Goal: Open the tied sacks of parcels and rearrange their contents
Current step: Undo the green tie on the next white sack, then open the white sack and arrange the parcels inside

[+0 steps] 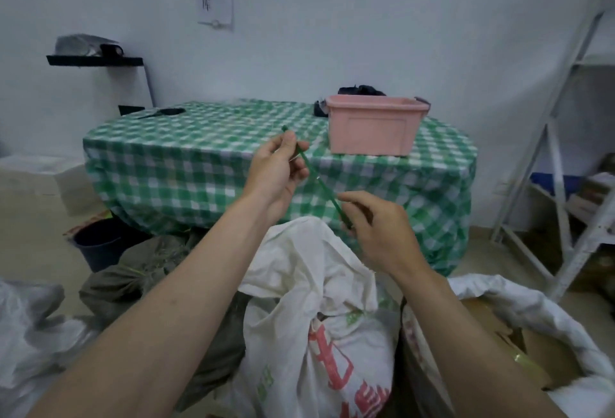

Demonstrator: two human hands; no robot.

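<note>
White walls back a checked desk (206, 151) at mid-frame. Before it, left hand (278, 171) and right hand (376, 221) pinch a green tie (314, 175) above the white sack (316, 301). Best set it aside, then spread the sack's mouth.

Open tabletop (213, 131) left of the pink bin (372, 126); sacks (319, 334) crowd the floor below.

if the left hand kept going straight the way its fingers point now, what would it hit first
Most likely the pink bin on the checked table. The left hand, pinching the upper end of the green tie, points up and right across the table edge toward it. Depth is unclear, so it might pass above the tabletop first.
</note>
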